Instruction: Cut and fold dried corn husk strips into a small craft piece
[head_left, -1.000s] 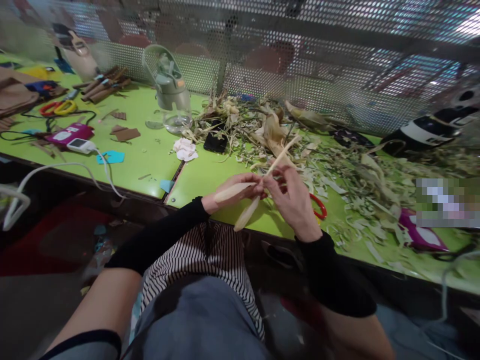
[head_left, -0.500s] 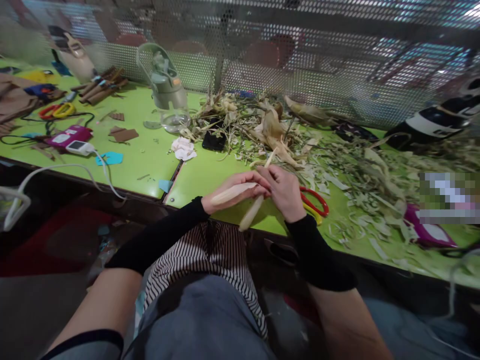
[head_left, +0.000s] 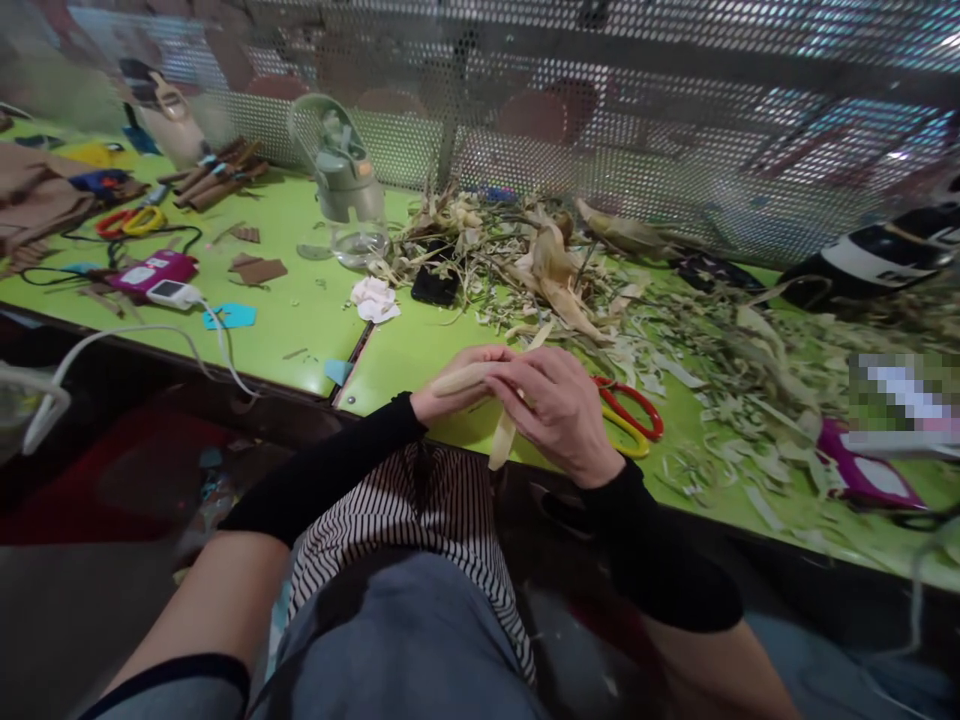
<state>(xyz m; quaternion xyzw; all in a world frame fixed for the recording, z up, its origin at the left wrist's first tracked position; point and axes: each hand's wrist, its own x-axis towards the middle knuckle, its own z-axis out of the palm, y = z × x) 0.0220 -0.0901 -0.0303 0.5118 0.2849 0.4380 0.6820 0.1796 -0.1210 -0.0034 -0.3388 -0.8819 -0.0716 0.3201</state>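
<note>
Pale strips of corn husk (head_left: 461, 380) cross between my two hands over the table's front edge. My left hand (head_left: 469, 365) is closed around them, with one strip lying back over it toward the wrist. Fingers of my right hand (head_left: 559, 405) pinch the husk from the right and cover part of the left fingers. Another strip hangs down below the hands, and its far end sticks out above them. Scissors with red and yellow handles (head_left: 630, 410) lie just right of my right wrist, blades hidden.
Dried husks (head_left: 555, 265) and shreds heap behind the hands and spread right. A black phone (head_left: 435, 285), crumpled tissue (head_left: 375, 299) and green bottle (head_left: 349, 185) stand or lie to the left. Magenta devices (head_left: 154, 272) with white cables sit at both sides. A perforated metal screen (head_left: 517, 130) closes the back.
My right hand has turned and shifted lower, now overlapping the left fingers more. The strip over the left hand has swung slightly, and the view has moved a little.
</note>
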